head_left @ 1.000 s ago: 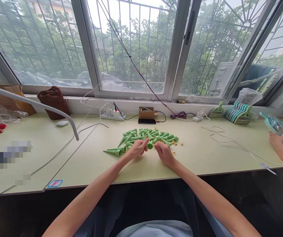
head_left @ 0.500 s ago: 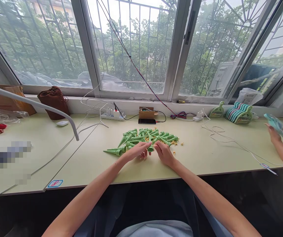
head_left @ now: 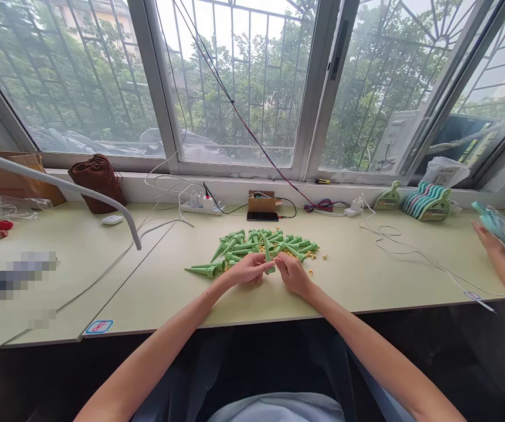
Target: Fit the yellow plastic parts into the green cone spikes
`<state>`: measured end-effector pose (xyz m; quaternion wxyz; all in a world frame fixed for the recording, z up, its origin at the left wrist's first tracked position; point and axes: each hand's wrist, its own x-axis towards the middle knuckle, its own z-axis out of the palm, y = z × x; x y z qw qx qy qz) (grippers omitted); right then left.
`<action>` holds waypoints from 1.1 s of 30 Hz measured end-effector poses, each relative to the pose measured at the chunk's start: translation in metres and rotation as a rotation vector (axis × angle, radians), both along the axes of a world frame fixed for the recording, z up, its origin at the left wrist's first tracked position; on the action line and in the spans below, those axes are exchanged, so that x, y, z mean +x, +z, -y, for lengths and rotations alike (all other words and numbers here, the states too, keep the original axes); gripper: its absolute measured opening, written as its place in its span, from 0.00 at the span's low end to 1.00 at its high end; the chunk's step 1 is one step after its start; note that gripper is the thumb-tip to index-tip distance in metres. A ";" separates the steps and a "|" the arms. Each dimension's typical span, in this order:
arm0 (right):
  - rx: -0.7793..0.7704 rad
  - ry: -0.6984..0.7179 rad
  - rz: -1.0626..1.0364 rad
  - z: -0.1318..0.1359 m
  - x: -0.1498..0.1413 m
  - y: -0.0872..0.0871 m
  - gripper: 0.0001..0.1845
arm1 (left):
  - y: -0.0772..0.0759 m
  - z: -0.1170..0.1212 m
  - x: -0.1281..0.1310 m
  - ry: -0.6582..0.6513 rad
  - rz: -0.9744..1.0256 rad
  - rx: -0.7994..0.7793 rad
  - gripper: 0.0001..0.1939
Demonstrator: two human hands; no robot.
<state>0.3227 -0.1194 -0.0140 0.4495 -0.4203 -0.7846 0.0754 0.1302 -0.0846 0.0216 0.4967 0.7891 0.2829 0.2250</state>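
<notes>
A heap of green plastic cone spikes (head_left: 261, 244) lies on the pale green table (head_left: 349, 281), with small yellow bits (head_left: 318, 256) scattered at its right edge. My left hand (head_left: 247, 270) and my right hand (head_left: 291, 273) meet at the near edge of the heap. Both pinch one green cone spike (head_left: 268, 259), which points away from me into the pile. A few loose spikes (head_left: 203, 269) lie just left of my left hand.
A black phone (head_left: 262, 216) and a small cardboard box (head_left: 261, 202) sit behind the heap, with a power strip (head_left: 202, 206) and cables. A white lamp arm (head_left: 58, 184) crosses the left. Another person's hands (head_left: 494, 246) hold a teal item at the far right.
My hands have drawn closer together and slightly nearer to me, and the held spike has tilted down towards the table. The person on the right raised the teal item.
</notes>
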 end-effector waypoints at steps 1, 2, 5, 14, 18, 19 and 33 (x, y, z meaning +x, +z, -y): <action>0.001 -0.007 0.008 0.000 0.000 0.000 0.20 | -0.001 0.000 0.000 0.005 0.003 0.035 0.24; 0.002 -0.011 0.015 0.000 -0.001 0.001 0.20 | -0.002 0.000 0.000 0.012 0.004 0.068 0.24; 0.006 -0.013 0.028 0.000 -0.002 0.001 0.21 | -0.002 0.000 0.000 0.032 -0.001 0.173 0.22; -0.001 -0.013 0.027 -0.003 -0.002 -0.004 0.23 | -0.006 0.000 0.004 0.084 0.023 0.437 0.16; -0.005 -0.040 0.008 -0.003 -0.002 -0.003 0.22 | -0.005 0.001 0.005 0.091 0.029 0.459 0.18; -0.008 -0.050 -0.004 -0.002 -0.002 -0.002 0.22 | -0.005 0.001 0.005 0.094 0.031 0.458 0.19; 0.025 -0.067 -0.137 0.000 0.000 0.003 0.21 | -0.009 -0.005 0.003 0.203 0.126 0.017 0.34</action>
